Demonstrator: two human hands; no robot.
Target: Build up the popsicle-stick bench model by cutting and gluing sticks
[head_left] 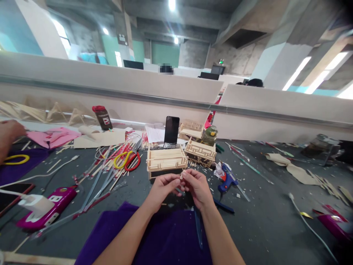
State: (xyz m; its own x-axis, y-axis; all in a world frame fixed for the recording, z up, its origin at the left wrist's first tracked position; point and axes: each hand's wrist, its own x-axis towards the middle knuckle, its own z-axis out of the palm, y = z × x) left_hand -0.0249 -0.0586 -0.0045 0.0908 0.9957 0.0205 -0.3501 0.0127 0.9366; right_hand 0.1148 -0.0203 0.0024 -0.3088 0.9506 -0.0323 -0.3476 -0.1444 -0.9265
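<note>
My left hand (164,187) and my right hand (198,187) meet at the fingertips in front of the nearest wooden stick model (167,159). Pinched between them is a small pale wooden stick piece (181,177), mostly covered by the fingers. A tool with blue handles (198,230) shows below and beside my right hand; its head is hidden, and whether that hand also grips it I cannot tell. Under my forearms lies a dark purple cloth (171,235). A second stick model (200,150) stands just behind and to the right, with another model (192,129) beyond it.
A blue glue gun (228,179) lies right of the models. Scissors (128,160) rest among loose sticks on the left. A phone (171,130) stands upright behind the nearest model. Purple power strips (52,208) sit at both sides. Another person's hand (9,136) is at far left.
</note>
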